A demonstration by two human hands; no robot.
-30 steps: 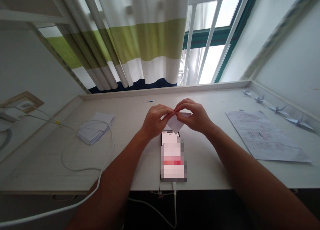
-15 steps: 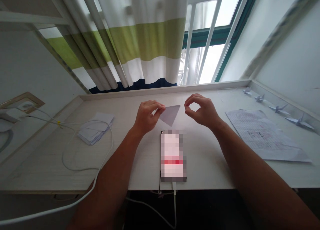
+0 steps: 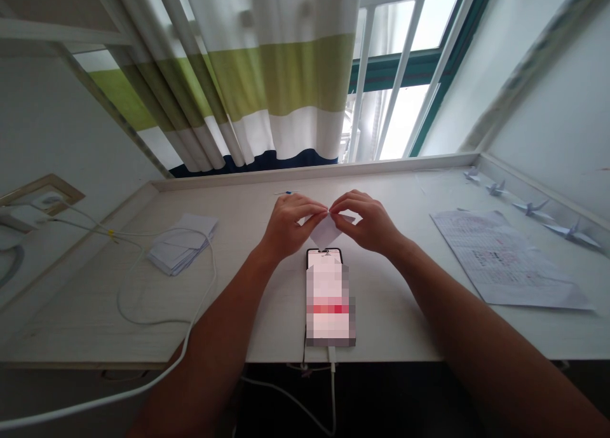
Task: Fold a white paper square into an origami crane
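A small folded sheet of white paper (image 3: 326,233) hangs between my hands, its lower corner pointing down toward the phone. My left hand (image 3: 291,227) pinches its upper edge between thumb and fingers. From the other side my right hand (image 3: 368,222) pinches the same edge, fingertips meeting those of the left. Part of the paper is hidden behind the fingers. Just below lies a phone (image 3: 326,285) with a lit, partly blurred screen, plugged into a white cable (image 3: 332,362) at the desk's front edge.
On the left, a stack of papers (image 3: 178,247) lies beside a loose white cord (image 3: 214,266). Written sheets (image 3: 505,260) are at the right, with several folded paper cranes (image 3: 572,233) along the right ledge. A pen (image 3: 286,192) shows behind my left hand.
My right hand has moved left and down onto the paper, which only my left hand held before. My left hand has shifted slightly right, and the paper has turned.
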